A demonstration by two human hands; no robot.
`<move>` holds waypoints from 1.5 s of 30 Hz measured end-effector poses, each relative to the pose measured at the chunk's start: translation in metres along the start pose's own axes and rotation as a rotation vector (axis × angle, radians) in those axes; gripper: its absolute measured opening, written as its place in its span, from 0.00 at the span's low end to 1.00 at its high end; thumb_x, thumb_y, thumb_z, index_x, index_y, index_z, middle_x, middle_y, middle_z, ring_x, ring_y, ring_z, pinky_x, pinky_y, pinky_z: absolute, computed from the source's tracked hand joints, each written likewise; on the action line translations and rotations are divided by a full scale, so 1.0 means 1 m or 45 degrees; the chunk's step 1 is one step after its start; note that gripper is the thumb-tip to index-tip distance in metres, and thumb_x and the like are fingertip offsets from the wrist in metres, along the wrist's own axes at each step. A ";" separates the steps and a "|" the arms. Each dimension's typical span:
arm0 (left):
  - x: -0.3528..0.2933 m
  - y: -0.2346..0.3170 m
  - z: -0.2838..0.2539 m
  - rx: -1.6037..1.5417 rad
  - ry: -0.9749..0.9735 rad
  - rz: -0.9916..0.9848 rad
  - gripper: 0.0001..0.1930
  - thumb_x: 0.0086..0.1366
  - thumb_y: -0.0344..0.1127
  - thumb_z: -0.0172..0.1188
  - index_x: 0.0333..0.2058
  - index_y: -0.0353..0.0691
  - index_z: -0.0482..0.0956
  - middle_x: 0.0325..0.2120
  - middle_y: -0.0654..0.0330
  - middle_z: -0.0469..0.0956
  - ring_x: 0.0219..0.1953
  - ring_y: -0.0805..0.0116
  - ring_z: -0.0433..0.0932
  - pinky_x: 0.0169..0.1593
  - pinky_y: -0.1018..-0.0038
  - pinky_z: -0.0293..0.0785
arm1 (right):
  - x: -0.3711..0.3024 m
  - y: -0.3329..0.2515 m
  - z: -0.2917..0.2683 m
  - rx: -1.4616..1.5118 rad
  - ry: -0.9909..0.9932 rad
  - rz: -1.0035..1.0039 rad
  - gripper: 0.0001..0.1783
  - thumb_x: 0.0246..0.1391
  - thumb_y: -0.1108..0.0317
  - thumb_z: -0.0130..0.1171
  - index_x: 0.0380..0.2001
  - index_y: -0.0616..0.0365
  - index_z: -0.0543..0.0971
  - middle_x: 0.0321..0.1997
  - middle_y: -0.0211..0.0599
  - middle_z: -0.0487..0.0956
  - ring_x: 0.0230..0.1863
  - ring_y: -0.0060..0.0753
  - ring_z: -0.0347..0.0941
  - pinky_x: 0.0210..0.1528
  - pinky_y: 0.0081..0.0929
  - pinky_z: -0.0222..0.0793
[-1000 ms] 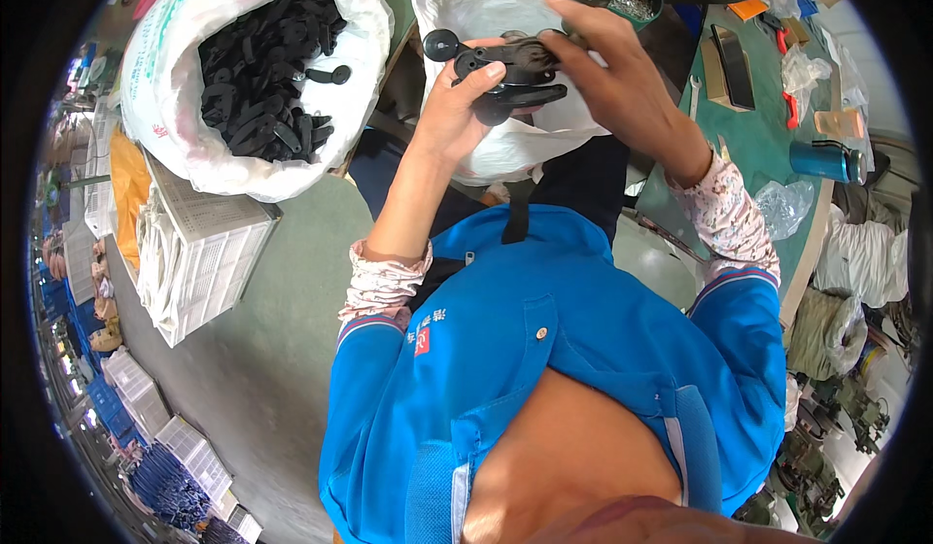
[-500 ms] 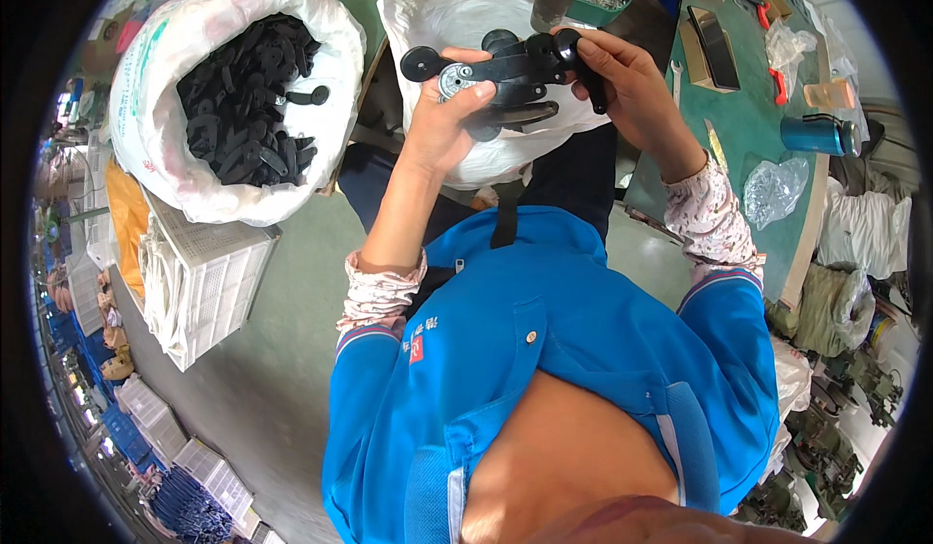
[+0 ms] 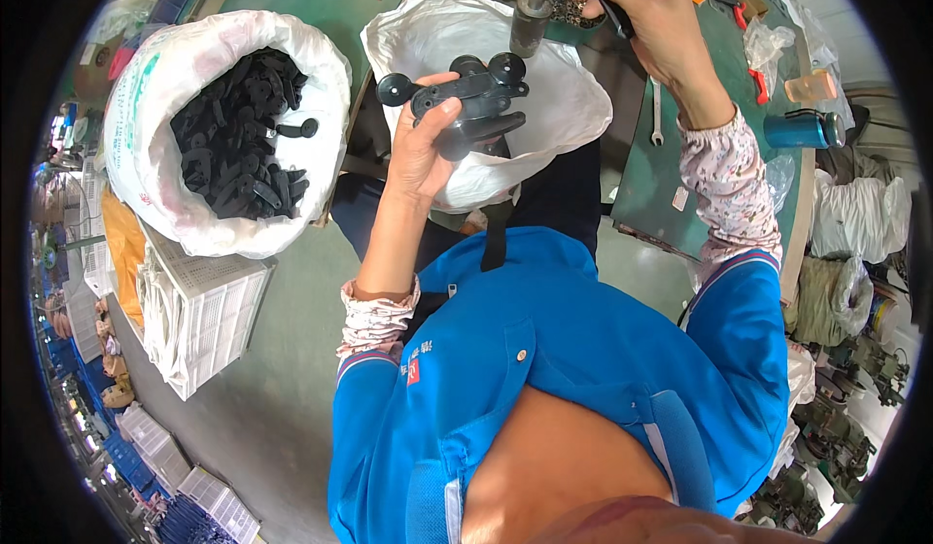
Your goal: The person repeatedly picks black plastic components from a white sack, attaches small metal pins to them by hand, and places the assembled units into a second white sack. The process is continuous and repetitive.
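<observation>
My left hand (image 3: pixel 420 160) is closed around a bunch of black plastic lever-shaped parts (image 3: pixel 478 97) with round ends. It holds them over the mouth of a white sack (image 3: pixel 573 92) in front of me. My right hand (image 3: pixel 666 29), up at the top edge, grips a single black lever part (image 3: pixel 612 15). That part is beside an upright metal cylinder (image 3: pixel 533 10), and its far end is partly cut off by the frame. To the left, a lined white sack (image 3: pixel 326 87) holds a heap of similar black parts (image 3: pixel 233 155).
On the green bench (image 3: pixel 646 189) at right lie a wrench (image 3: pixel 657 117), red-handled pliers (image 3: pixel 758 83), a plastic bag (image 3: pixel 768 49) and a blue flask (image 3: pixel 802 131). A white plastic crate (image 3: pixel 209 311) stands below the left sack.
My right hand has moved up and away from the bunch with one black part, toward the metal cylinder. My left hand, still holding the other parts, has shifted slightly left and down.
</observation>
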State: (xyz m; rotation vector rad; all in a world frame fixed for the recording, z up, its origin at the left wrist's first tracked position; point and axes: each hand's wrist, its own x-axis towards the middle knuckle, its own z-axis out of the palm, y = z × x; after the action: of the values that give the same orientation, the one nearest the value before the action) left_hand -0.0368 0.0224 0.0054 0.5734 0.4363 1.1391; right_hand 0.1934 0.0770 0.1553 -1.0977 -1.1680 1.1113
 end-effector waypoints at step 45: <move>-0.012 -0.027 0.054 -0.282 -0.678 -0.661 0.29 0.42 0.32 0.64 0.45 0.31 0.67 0.42 0.45 0.74 0.45 0.58 0.76 0.50 0.71 0.72 | -0.032 0.079 -0.027 0.028 -1.134 0.087 0.20 0.58 0.63 0.57 0.50 0.65 0.74 0.36 0.35 0.78 0.30 0.19 0.72 0.29 0.16 0.69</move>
State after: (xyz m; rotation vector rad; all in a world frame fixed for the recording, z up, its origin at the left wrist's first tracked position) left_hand 0.0104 -0.0083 0.0313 0.5043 -0.0113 0.4970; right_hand 0.2127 0.0536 0.0718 -0.6096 -1.7906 1.7408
